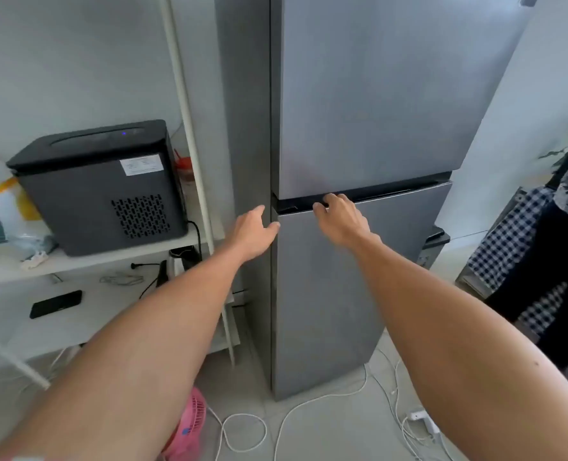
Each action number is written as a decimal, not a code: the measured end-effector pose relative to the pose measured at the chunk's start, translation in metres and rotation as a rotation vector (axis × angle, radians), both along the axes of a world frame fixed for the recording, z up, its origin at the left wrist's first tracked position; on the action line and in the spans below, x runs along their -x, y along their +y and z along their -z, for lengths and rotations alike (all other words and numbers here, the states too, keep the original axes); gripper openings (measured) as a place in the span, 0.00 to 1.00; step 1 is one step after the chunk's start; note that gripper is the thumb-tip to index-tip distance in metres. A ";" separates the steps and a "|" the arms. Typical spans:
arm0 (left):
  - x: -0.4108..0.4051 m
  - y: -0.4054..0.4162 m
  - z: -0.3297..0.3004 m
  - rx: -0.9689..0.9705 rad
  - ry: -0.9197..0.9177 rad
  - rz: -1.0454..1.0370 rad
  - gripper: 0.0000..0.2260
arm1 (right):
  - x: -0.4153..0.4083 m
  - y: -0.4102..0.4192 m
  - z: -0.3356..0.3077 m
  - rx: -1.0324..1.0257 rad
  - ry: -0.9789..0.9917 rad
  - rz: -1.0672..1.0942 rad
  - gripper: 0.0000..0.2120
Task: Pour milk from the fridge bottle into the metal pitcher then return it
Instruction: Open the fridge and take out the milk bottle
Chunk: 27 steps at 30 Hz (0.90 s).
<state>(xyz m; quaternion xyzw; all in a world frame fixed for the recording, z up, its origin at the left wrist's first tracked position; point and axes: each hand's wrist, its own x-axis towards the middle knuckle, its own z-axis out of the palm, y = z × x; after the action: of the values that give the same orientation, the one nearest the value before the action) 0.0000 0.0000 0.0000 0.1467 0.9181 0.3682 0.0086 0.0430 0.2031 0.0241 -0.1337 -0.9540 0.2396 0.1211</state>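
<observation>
Fridge (pixel 359 111) beside white shelf (pixel 86 261)

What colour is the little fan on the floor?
Pink. The fan lies on the floor left of the fridge, seen in the head view.

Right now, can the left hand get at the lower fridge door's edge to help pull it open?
Probably yes. The left hand is open, thumb at the lower door edge with nothing between, while the right hand has its fingers hooked into the handle recess.
</observation>
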 end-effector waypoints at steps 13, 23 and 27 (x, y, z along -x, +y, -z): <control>0.054 0.031 0.069 -0.396 -0.051 0.047 0.19 | 0.050 -0.004 0.038 0.329 0.152 -0.010 0.25; 0.055 0.032 0.081 -0.390 0.023 0.059 0.17 | 0.055 -0.002 0.038 0.344 0.125 -0.011 0.23; 0.034 0.032 0.087 -0.400 0.040 0.083 0.16 | 0.051 -0.006 0.039 0.304 0.097 0.116 0.28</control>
<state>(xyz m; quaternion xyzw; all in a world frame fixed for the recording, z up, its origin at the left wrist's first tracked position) -0.0336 0.0320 -0.0869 0.1904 0.8199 0.5394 -0.0236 -0.0083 0.1971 -0.0154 -0.1933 -0.8906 0.3799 0.1589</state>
